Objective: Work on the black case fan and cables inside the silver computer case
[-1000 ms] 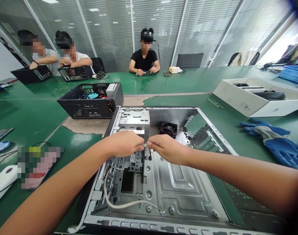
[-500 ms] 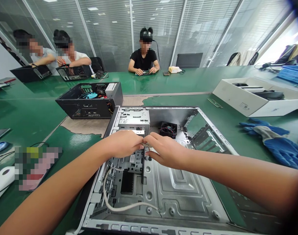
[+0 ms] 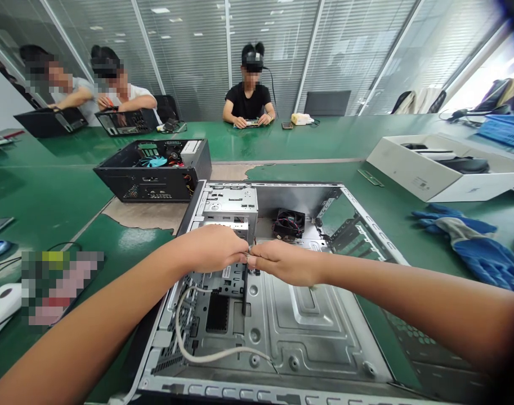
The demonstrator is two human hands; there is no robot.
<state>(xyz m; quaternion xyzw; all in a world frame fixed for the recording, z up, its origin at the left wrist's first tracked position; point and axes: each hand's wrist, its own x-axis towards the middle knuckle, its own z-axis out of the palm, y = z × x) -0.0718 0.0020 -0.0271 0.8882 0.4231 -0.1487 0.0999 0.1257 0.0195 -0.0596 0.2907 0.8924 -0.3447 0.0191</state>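
Observation:
An open computer case [image 3: 307, 337] lies on its side before me, its metal inside facing up. Over its drive bays [image 3: 231, 202] my left hand [image 3: 217, 247] and my right hand [image 3: 286, 261] meet fingertip to fingertip, both closed in a pinch. Something small and thin sits between the fingertips, mostly covered by them; I cannot make out its kind. A pale grey cable [image 3: 214, 357] curves along the left side of the case floor. Beyond my right hand, a black fan [image 3: 289, 224] with thin wires rests at the far end of the case.
A second black computer case [image 3: 155, 183] stands beyond mine on the left. To the right are a white box [image 3: 412, 169], blue work gloves [image 3: 476, 242] and a memory stick [image 3: 370, 178]. A phone-like item [image 3: 66, 289] lies at left. Several people sit across the green table [image 3: 307, 140].
My right hand's fingers have drawn closer together and lie flatter, hiding more of the thing at the fingertips. The left hand stays nearly where it was.

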